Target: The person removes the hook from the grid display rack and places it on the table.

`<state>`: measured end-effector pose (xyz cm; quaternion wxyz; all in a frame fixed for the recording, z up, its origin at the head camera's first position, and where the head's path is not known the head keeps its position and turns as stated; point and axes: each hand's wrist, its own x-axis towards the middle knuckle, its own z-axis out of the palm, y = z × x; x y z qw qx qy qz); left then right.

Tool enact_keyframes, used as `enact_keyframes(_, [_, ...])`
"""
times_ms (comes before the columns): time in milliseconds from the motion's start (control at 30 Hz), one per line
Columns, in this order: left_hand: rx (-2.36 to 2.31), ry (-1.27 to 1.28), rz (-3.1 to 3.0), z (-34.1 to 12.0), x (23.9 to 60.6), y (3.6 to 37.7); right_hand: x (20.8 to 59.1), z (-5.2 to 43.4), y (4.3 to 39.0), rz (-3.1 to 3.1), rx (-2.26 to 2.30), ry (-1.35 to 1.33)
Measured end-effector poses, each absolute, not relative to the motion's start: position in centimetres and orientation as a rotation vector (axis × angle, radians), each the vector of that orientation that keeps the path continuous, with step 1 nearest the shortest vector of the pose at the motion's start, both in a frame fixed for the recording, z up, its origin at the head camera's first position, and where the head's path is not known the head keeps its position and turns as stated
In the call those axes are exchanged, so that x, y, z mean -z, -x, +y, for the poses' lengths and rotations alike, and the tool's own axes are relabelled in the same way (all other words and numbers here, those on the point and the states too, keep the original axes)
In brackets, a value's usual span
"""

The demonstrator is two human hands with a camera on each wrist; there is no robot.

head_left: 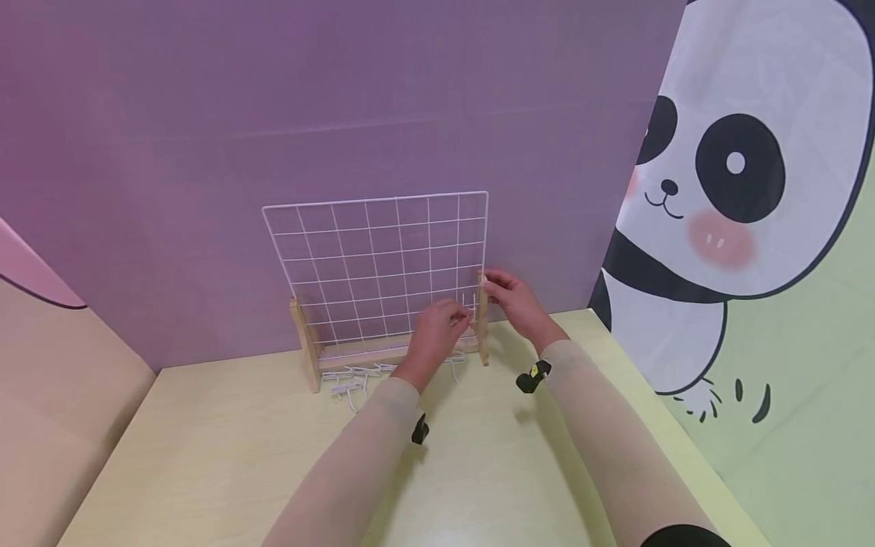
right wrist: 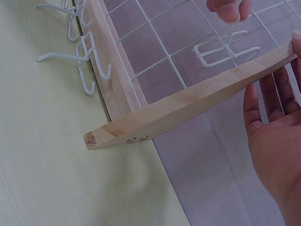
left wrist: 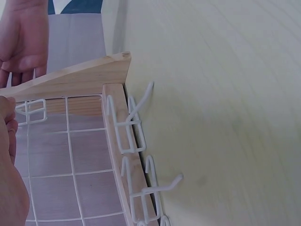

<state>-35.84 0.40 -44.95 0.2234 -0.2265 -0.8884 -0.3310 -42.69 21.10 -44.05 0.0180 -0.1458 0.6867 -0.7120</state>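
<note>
A white wire grid panel stands upright in a wooden base. My left hand is in front of the grid's lower right part and pinches the stem of a white wire hook. The hook's double-pronged frame lies against the grid wires; whether it is latched on, I cannot tell. At the right end, my right hand grips the wooden side post, thumb at the front edge and fingers on the outer side. Several more white hooks lie along the base's front rail.
The stand sits on a pale wooden table, near its back edge. Behind it hangs a purple cloth. A panda picture covers the wall on the right. The other side post holds the grid's left end.
</note>
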Motion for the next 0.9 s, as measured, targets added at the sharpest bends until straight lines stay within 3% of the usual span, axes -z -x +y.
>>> enact_keyframes(900, [0.943,0.669,-2.406,-2.1,44.6,33.8,44.3,21.2,42.9,2.140,2.197,0.449])
